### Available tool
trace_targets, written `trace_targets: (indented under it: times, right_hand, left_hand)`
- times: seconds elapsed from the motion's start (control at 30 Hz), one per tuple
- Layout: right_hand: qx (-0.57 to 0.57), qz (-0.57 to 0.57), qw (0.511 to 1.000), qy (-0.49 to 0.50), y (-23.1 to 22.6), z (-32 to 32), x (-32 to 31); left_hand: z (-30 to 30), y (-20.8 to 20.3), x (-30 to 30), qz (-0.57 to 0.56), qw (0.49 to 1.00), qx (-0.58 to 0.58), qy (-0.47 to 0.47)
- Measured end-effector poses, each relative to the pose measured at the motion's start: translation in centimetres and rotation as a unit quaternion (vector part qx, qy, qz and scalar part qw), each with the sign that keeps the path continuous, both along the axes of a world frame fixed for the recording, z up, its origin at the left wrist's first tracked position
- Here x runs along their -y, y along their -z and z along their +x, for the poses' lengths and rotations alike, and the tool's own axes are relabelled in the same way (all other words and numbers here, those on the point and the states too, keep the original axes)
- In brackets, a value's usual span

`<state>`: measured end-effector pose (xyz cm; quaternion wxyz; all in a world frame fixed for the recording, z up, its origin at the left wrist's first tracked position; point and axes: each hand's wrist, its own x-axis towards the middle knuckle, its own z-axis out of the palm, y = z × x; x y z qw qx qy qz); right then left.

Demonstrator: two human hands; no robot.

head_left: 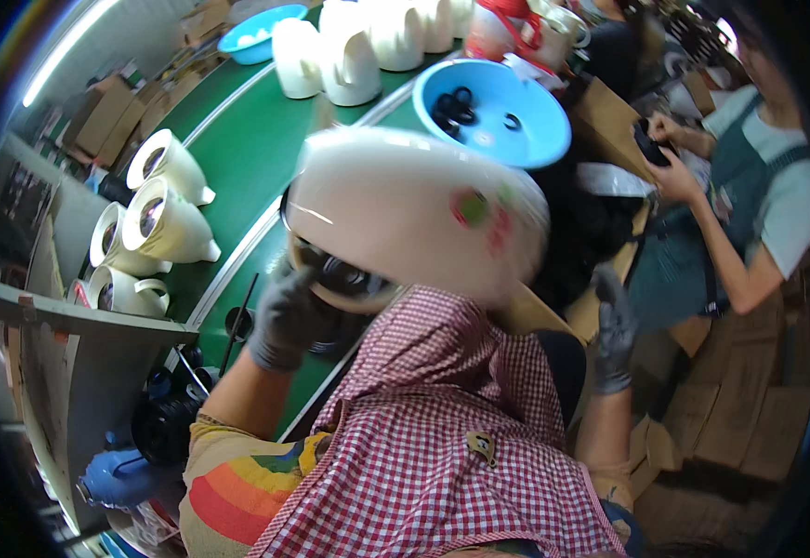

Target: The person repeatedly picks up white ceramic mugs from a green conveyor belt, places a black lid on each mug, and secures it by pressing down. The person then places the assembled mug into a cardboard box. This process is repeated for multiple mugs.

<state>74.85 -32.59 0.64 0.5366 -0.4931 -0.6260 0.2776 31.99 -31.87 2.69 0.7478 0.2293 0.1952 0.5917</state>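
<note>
A cream-white jug body (405,209) with a red and green flower print is tilted on its side in front of me, blurred by motion. My gloved left hand (286,312) grips it near its round open end, where black ring-shaped parts (342,274) show inside. Off to the right, my gloved right hand (615,325) is apart from the jug, fingers stretched out and holding nothing. It is nearest to the open cardboard box (583,312) of dark things beside my lap. Part of the box is hidden behind the jug.
Several white jug bodies (171,223) lie left on the green conveyor (237,121); more (349,70) stand at the far side. A blue basin (526,135) holds black rings. At right, a co-worker (749,186) handles a black part. A grey shelf (89,321) borders the left.
</note>
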Motion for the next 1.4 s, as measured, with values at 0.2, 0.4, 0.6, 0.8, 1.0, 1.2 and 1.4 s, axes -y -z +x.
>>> trace_targets:
  times: [0.2,0.4,0.6,0.8,1.0,1.2,1.4]
  right_hand:
    - [0.004,-0.190,0.979,-0.075,9.0,-1.6,0.8]
    - [0.019,-0.322,0.947,-0.010,12.3,-0.2,2.8]
    - [0.137,-0.336,0.932,-0.002,11.1,-2.5,2.1]
    - [0.190,-0.350,0.917,-0.018,10.9,-3.5,0.6]
    - [0.185,-0.350,0.918,-0.018,11.9,-2.6,1.7]
    - [0.246,-0.313,0.916,-0.046,12.8,-2.6,1.4]
    - [0.066,-0.360,0.930,-0.032,12.0,-2.2,3.2]
  left_hand:
    - [-12.5,2.5,-15.9,0.114,0.868,-0.331,-0.351]
    - [-20.9,8.3,-33.5,-0.066,0.676,-0.565,-0.469]
    - [-23.0,8.5,-42.2,-0.056,0.568,-0.642,-0.512]
    - [-26.8,9.0,-43.9,-0.106,0.559,-0.716,-0.405]
    - [-29.9,-0.8,-32.1,-0.105,0.165,-0.938,-0.288]
    - [-37.4,0.5,-27.3,-0.300,0.160,-0.927,-0.159]
    - [-36.9,-2.1,-27.3,-0.157,0.234,-0.933,-0.224]
